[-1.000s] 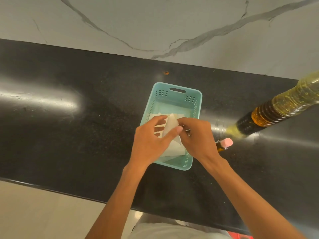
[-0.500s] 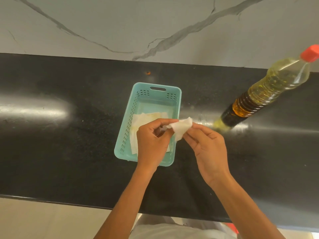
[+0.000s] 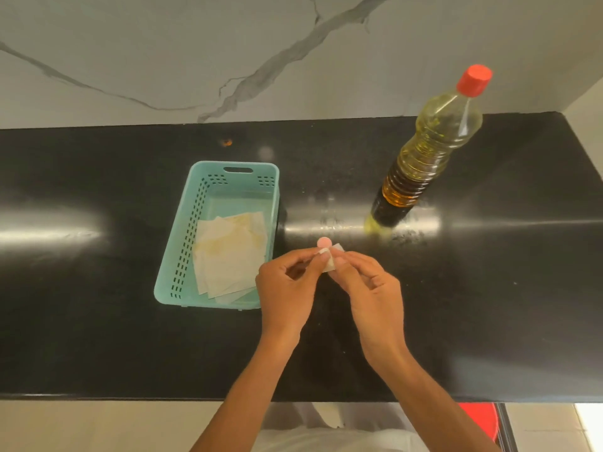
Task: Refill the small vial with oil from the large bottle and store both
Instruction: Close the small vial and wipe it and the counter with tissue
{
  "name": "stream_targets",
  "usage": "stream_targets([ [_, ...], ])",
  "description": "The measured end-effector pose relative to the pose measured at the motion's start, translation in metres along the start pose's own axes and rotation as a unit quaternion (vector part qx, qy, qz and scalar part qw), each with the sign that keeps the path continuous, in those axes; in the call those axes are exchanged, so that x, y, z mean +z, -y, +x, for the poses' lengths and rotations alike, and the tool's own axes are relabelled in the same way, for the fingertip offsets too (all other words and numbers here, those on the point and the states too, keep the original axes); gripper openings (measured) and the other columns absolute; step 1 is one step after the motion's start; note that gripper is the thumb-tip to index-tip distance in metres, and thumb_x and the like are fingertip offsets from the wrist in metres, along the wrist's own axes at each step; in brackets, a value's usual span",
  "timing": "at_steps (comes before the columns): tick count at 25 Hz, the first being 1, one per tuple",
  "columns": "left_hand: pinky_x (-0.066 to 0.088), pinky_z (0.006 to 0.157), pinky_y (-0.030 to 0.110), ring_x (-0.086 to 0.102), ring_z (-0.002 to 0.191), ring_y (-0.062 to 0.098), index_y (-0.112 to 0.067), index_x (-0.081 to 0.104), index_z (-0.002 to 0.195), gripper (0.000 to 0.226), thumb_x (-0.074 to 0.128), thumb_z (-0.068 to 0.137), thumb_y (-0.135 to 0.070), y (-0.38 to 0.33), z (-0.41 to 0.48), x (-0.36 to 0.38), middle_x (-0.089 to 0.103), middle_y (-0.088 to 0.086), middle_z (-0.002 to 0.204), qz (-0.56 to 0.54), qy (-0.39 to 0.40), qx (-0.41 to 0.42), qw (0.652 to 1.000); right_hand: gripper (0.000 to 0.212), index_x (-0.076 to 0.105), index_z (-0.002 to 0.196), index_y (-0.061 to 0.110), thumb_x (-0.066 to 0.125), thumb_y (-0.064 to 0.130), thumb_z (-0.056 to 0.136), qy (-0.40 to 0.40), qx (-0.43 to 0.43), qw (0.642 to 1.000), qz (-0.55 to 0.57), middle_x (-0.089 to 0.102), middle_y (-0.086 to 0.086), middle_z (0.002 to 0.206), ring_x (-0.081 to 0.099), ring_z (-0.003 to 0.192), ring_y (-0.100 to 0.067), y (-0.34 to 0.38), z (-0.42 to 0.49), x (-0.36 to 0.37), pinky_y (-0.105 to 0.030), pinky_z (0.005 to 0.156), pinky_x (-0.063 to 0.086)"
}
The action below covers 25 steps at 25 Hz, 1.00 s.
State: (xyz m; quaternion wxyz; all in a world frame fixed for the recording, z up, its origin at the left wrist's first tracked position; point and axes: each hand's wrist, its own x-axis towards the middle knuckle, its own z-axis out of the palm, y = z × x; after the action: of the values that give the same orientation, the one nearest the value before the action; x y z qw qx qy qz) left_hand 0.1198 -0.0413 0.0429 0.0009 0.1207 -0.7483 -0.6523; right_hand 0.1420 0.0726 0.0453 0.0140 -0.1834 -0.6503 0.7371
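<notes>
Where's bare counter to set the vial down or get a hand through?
Widest bare counter: left of the basket. Also right of the bottle to the counter's end, and the strip between basket and near edge. Gap between basket and bottle is open behind the hands. Crowded: left hand and right hand hold the vial beside the basket's near right corner.

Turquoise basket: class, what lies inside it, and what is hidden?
Overlapping yellow-stained paper sheets fill the near half of the basket; its far floor is bare. Anything beneath the sheets is covered.
</notes>
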Motion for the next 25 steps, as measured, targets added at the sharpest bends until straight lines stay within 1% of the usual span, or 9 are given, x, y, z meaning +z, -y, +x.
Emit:
stream_targets([
  [3,0.061,0.082,0.024,0.076,0.087,0.010,-0.021,0.080,0.095,0.011,0.077,0.088,-0.013,0.004,-0.007,0.013,0.079,-0.009,0.087,-0.024,-0.017,-0.039,0.999,0.012,0.078,0.098,0.025,0.074,0.020,0.087,-0.004,-0.009,0.999,-0.041,0.073,0.008,0.103,0.069,0.102,-0.012,-0.007,0.002,-0.012,-0.038,0.092,0.056],
  [6,0.059,0.086,0.024,0.074,0.092,0.006,-0.025,0.080,0.101,0.018,0.073,0.091,-0.011,0.006,-0.011,0.017,0.079,-0.012,0.094,0.031,0.009,-0.023,0.999,0.015,0.074,0.100,0.023,0.076,0.020,0.085,-0.010,-0.006,0.999,-0.050,0.075,0.008,0.095,0.071,0.093,-0.009,-0.008,0.007,-0.017,-0.034,0.088,0.058],
  [9,0.058,0.092,0.026,0.072,0.101,0.001,-0.027,0.076,0.113,0.022,0.069,0.095,-0.016,0.006,-0.005,0.016,0.077,-0.013,0.105,0.066,0.045,0.000,0.997,0.018,0.074,0.104,0.023,0.074,0.016,0.087,-0.007,-0.010,0.997,-0.075,0.075,0.011,0.094,0.071,0.090,-0.005,-0.010,0.016,-0.021,-0.030,0.086,0.058],
  [13,0.057,0.094,0.026,0.068,0.104,0.004,-0.026,0.073,0.116,0.020,0.068,0.097,-0.028,0.008,0.008,0.021,0.073,-0.015,0.110,0.141,-0.066,0.086,0.984,0.018,0.075,0.105,0.025,0.072,0.017,0.088,-0.040,0.017,0.996,-0.073,0.075,0.012,0.095,0.070,0.091,-0.003,-0.019,0.035,-0.026,-0.032,0.089,0.057],
  [15,0.056,0.097,0.030,0.067,0.108,0.004,-0.025,0.072,0.120,0.024,0.069,0.096,-0.030,0.015,0.015,0.026,0.072,-0.014,0.115,0.164,-0.057,0.087,0.981,0.019,0.074,0.106,0.026,0.073,0.022,0.088,-0.048,0.025,0.996,-0.071,0.075,0.012,0.098,0.069,0.092,0.000,-0.020,0.042,-0.025,-0.026,0.089,0.057],
  [18,0.058,0.097,0.033,0.069,0.106,0.003,-0.022,0.074,0.120,0.026,0.070,0.095,-0.025,0.023,0.020,0.031,0.074,-0.011,0.114,0.138,-0.043,0.067,0.987,0.027,0.072,0.110,0.026,0.077,0.028,0.084,-0.027,0.000,0.993,-0.112,0.072,0.013,0.102,0.067,0.092,0.004,-0.019,0.050,-0.023,-0.012,0.079,0.054],
  [20,0.059,0.095,0.030,0.071,0.103,0.002,-0.019,0.075,0.118,0.024,0.070,0.095,-0.020,0.026,0.020,0.033,0.076,-0.008,0.109,0.104,-0.047,0.055,0.992,0.026,0.072,0.110,0.023,0.077,0.025,0.084,-0.015,-0.026,0.991,-0.134,0.072,0.011,0.100,0.067,0.090,0.003,-0.020,0.051,-0.020,-0.012,0.078,0.054],
  [22,0.059,0.091,0.024,0.072,0.099,0.000,-0.019,0.075,0.116,0.021,0.070,0.095,-0.017,0.027,0.021,0.033,0.076,-0.013,0.103,0.078,-0.044,0.048,0.995,0.024,0.073,0.112,0.022,0.073,0.026,0.088,0.002,-0.051,0.985,-0.167,0.073,0.013,0.099,0.067,0.089,0.004,-0.022,0.052,-0.016,-0.013,0.079,0.054],
  [25,0.056,0.091,0.019,0.071,0.102,-0.001,-0.019,0.074,0.118,0.023,0.070,0.095,-0.019,0.027,0.022,0.032,0.075,-0.013,0.106,0.046,-0.027,0.035,0.998,0.024,0.072,0.117,0.026,0.067,0.026,0.093,0.038,-0.090,0.971,-0.218,0.073,0.018,0.098,0.066,0.089,0.008,-0.023,0.054,-0.013,-0.009,0.079,0.051],
])
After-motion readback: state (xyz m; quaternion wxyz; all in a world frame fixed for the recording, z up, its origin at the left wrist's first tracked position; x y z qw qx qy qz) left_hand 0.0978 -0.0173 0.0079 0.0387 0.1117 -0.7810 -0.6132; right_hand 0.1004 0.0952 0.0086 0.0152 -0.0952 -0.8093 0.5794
